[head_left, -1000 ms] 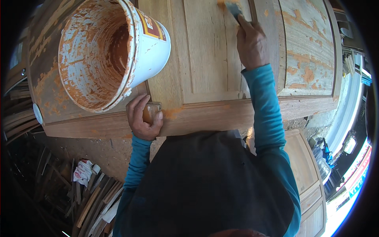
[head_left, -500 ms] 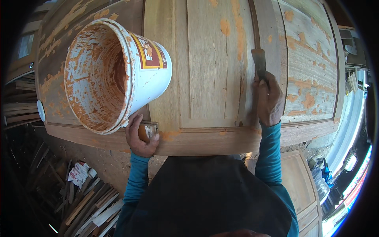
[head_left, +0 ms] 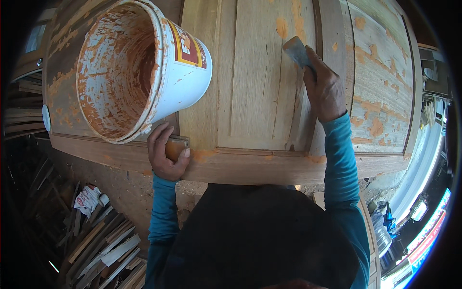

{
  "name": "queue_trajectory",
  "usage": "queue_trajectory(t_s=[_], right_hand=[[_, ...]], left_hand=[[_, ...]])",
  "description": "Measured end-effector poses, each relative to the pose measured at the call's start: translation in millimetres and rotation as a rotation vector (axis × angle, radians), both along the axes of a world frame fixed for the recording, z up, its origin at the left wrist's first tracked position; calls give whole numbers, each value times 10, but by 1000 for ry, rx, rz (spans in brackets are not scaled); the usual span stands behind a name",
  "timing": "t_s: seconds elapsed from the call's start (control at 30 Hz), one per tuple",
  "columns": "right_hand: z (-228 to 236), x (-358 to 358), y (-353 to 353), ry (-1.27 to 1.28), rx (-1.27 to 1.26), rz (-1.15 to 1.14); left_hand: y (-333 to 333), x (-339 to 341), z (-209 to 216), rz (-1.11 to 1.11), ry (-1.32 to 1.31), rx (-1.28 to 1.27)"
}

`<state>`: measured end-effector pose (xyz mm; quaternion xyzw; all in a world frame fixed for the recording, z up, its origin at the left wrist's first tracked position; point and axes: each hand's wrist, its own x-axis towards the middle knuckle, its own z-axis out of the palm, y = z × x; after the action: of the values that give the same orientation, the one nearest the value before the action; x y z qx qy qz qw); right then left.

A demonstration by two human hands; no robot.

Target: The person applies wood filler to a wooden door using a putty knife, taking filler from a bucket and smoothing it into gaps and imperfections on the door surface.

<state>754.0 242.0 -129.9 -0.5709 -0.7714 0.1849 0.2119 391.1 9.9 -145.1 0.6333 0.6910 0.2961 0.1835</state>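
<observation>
The putty knife point(head_left: 296, 50) sits in the right hand point(head_left: 325, 89), fingers wrapped tight around its handle, with the flat blade pressed on the wooden door point(head_left: 260, 96) near a thin crack in the middle panel. To do this well, I think the blade should stay low and flat and slide along the crack, so the orange filler goes in and does not smear. The left hand point(head_left: 166, 151) rests at the near edge of the door, fingers curled over a small block point(head_left: 175, 147) with orange paste on it. Just beside it on the left stands a white bucket point(head_left: 139, 67), smeared orange inside. The knife's handle is hidden by the fingers, and the bucket's bottom is hard to see.
</observation>
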Motion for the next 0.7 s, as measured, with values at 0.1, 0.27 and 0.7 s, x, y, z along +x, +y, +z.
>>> queue_trajectory(t_s=[0.1,0.27,0.7], right_hand=[[97,-32,67,-90,-5,27],[358,-91,242,-325,-55,124],[606,71,66,-233,-223,121]], left_hand=[[-3,6,3,3,-9,1],[-5,2,-4,-1,-13,19],[18,-5,11,-21,-56,43]])
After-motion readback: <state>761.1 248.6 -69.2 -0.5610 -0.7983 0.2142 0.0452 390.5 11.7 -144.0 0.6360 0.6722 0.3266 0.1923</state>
